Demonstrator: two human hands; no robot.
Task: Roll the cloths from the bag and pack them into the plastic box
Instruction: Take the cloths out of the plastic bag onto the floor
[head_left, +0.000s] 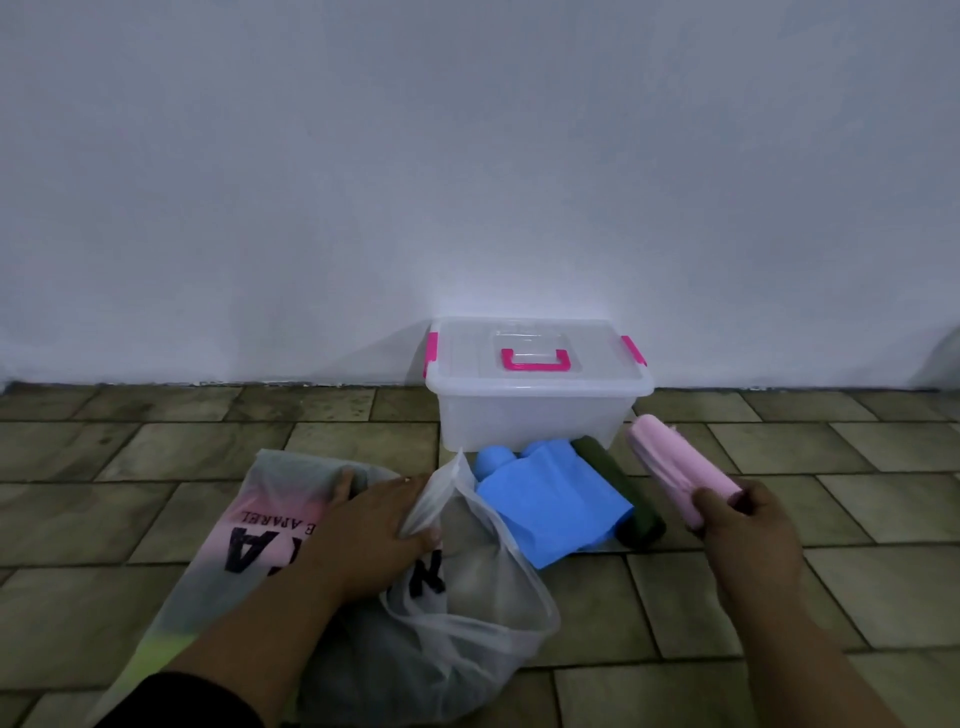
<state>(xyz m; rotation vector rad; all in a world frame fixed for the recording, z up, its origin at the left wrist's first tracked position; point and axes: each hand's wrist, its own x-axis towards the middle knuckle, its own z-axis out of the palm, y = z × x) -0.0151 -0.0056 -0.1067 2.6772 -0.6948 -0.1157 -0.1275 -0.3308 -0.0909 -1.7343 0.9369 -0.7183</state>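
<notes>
A clear plastic box (535, 415) with its lid on and pink latches stands against the wall. My right hand (743, 525) grips the near end of a rolled pink cloth (670, 462), held just right of the box. On the floor in front of the box lie a blue cloth (550, 499), partly rolled, and a dark green rolled cloth (618, 488). My left hand (374, 525) rests on a translucent plastic bag (270, 545) with black lettering and pinches its edge. Grey fabric shows inside the bag's open mouth (483, 587).
The floor is brown tiles (779, 597). A plain white wall (467, 182) rises right behind the box. Bare tiles stretch to the right of the cloths and to the left of the box.
</notes>
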